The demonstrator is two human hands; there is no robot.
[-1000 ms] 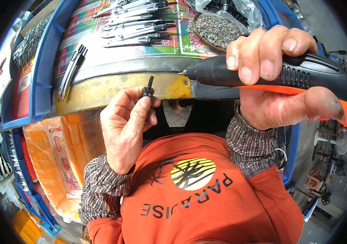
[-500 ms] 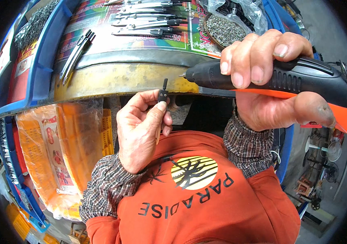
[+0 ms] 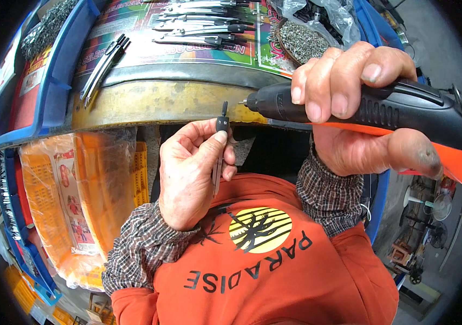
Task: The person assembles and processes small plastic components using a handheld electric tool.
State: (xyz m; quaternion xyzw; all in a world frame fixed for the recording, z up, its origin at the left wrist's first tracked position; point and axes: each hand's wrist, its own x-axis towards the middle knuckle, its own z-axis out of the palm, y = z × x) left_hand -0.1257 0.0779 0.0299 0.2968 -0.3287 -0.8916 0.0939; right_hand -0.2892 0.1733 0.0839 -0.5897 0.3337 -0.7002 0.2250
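up top, in the head view, a glossy printed sheet point(image 3: 133, 32) in red, green and yellow bands lies over the curved counter point(image 3: 155, 103), whose front edge is worn yellow metal. on the sheet rest several slim metal tools with black handles point(image 3: 198, 27), side by side, and a pair of thin black-and-silver pieces point(image 3: 101, 65) near the left rim. a round dish of small grey screws point(image 3: 301, 40) sits at the upper right, with a crumpled clear plastic bag point(image 3: 328, 13) just behind it. blue plastic bins point(image 3: 52, 92) frame the counter on the left. below them, orange plastic crates wrapped in clear film point(image 3: 79, 184) carry a pale printed label.

the left hand point(image 3: 193, 173) is clenched on a small black part with a thin metal shank point(image 3: 221, 135), pinched upright between thumb and fingertips, close under the counter edge. the right hand point(image 3: 361, 108) grips a black-and-orange electric screwdriver point(image 3: 382, 114) with a ribbed rubbery body; its metal tip points left, just beside the top of the small part, not touching it.
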